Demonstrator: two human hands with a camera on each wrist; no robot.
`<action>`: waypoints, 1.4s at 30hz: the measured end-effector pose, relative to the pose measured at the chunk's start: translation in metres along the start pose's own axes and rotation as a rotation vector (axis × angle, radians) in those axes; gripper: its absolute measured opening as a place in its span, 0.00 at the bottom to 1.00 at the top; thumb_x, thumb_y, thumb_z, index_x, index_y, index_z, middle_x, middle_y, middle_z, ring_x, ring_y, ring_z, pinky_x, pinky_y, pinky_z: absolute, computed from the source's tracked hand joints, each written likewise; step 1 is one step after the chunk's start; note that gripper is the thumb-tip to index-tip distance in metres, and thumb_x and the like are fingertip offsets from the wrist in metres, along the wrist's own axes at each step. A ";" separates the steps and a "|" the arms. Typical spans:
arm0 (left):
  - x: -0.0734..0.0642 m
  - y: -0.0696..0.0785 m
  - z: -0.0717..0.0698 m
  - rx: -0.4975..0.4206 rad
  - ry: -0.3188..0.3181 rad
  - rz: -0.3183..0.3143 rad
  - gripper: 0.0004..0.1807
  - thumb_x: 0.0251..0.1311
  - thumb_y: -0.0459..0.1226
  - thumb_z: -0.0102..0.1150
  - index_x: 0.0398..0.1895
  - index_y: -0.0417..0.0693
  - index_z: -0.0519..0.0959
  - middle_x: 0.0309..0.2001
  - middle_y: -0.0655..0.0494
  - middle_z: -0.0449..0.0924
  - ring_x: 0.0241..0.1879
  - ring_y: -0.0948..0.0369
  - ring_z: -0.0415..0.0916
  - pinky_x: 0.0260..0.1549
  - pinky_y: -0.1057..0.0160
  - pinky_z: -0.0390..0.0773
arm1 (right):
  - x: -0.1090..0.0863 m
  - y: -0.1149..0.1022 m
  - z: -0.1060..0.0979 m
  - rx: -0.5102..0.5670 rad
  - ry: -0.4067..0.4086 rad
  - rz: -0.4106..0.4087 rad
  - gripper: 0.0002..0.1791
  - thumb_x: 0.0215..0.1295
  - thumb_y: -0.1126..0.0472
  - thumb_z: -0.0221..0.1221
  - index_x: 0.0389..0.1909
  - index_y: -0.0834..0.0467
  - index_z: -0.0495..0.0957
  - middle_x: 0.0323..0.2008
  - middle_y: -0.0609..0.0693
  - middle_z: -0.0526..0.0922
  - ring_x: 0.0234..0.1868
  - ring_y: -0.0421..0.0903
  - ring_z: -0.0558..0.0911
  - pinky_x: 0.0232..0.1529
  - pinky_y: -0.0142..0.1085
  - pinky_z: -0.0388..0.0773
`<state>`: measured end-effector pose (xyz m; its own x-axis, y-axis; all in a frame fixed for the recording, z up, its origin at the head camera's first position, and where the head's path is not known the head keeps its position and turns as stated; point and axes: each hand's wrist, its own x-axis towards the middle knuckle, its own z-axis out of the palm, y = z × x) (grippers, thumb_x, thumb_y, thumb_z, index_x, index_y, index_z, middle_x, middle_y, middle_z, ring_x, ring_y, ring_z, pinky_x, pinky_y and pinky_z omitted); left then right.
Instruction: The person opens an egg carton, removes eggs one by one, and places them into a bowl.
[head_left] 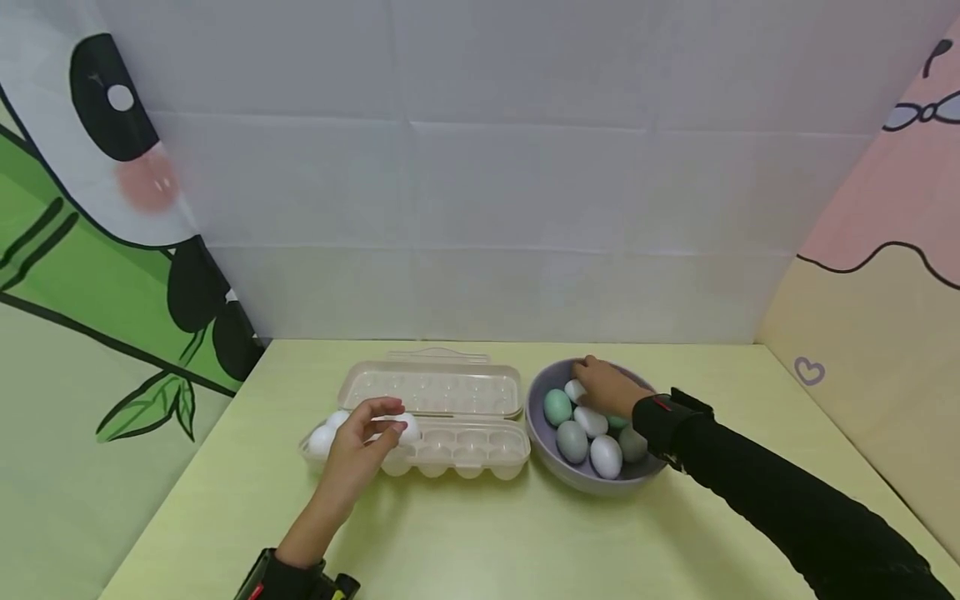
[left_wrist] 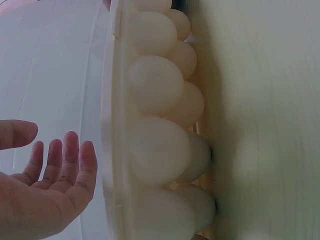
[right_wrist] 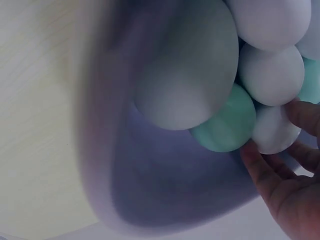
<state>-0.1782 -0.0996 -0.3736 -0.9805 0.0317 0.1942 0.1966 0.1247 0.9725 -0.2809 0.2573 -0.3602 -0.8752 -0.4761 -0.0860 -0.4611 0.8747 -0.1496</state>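
In the head view my left hand (head_left: 357, 454) hovers over the left part of an egg carton (head_left: 480, 460) with its fingers loosely bent and nothing in them. White eggs (head_left: 321, 442) sit in the carton's left cups, partly covered by this hand. The left wrist view has the hand (left_wrist: 55, 200) beside the carton's side (left_wrist: 107, 150), palm bare. My right hand (head_left: 609, 388) reaches into a purple bowl (head_left: 534, 408) of white, green and grey eggs. Its thumb and fingers grip a white egg (right_wrist: 274, 131), next to a green egg (right_wrist: 227, 122).
The carton's lid (head_left: 431, 390) lies folded back behind the cups, with a clear plastic piece (head_left: 438, 356) at its far edge. The bowl stands just right of the carton on a pale yellow table (head_left: 480, 550). A light-coloured wall sheet (head_left: 487, 208) rises behind.
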 end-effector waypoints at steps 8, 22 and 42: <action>-0.005 0.003 -0.001 0.015 -0.004 0.005 0.15 0.58 0.30 0.54 0.48 0.40 0.69 0.48 0.45 0.71 0.43 0.56 0.72 0.37 0.69 0.73 | -0.008 0.002 0.004 0.009 -0.046 0.013 0.18 0.59 0.64 0.56 0.49 0.68 0.67 0.47 0.66 0.67 0.47 0.59 0.71 0.46 0.48 0.71; 0.035 0.017 -0.012 0.389 -0.087 -0.044 0.15 0.59 0.34 0.50 0.49 0.40 0.68 0.47 0.42 0.72 0.45 0.49 0.70 0.45 0.51 0.71 | -0.023 0.011 -0.012 0.071 -0.027 0.014 0.20 0.64 0.60 0.51 0.53 0.66 0.64 0.47 0.62 0.68 0.45 0.56 0.72 0.43 0.46 0.72; 0.058 -0.007 0.012 1.101 -0.400 -0.073 0.23 0.42 0.31 0.59 0.47 0.41 0.73 0.42 0.46 0.76 0.37 0.52 0.73 0.34 0.53 0.74 | -0.050 -0.009 -0.049 0.167 0.116 -0.101 0.16 0.62 0.62 0.50 0.50 0.61 0.69 0.47 0.56 0.70 0.46 0.52 0.73 0.44 0.46 0.72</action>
<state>-0.2367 -0.0862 -0.3702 -0.9563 0.2739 -0.1023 0.2318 0.9236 0.3055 -0.2395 0.2776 -0.3062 -0.8412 -0.5384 0.0503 -0.5251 0.7912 -0.3135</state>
